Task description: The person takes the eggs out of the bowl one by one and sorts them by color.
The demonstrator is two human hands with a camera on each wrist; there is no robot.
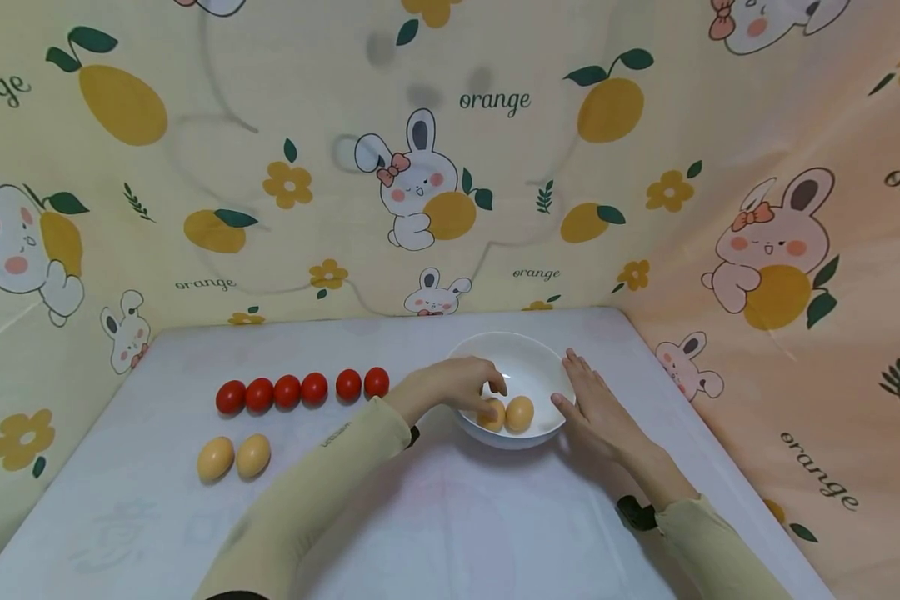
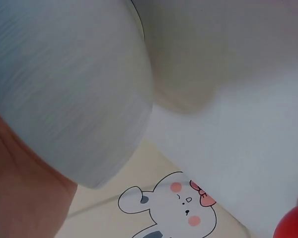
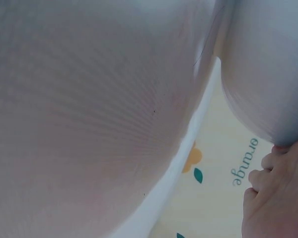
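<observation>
A white bowl (image 1: 532,367) stands at the right half of the table with two brown eggs in it. My left hand (image 1: 461,383) reaches over the bowl's left rim. Its bent fingers are spread apart above the left egg (image 1: 496,415), and the thumb overlaps that egg. Beside it lies the other egg (image 1: 521,413). My right hand (image 1: 600,412) rests against the bowl's right side, fingers straight. In the left wrist view the bowl's outer wall (image 2: 79,84) hides the fingers; the right wrist view shows part of the right hand (image 3: 278,193) at the bowl wall.
A row of several red tomatoes (image 1: 287,392) lies left of the bowl, behind the left forearm. Nearer the front left are two more brown eggs (image 1: 253,456). Patterned cloth (image 1: 330,192) hangs behind the white-covered table (image 1: 450,525) and along its sides.
</observation>
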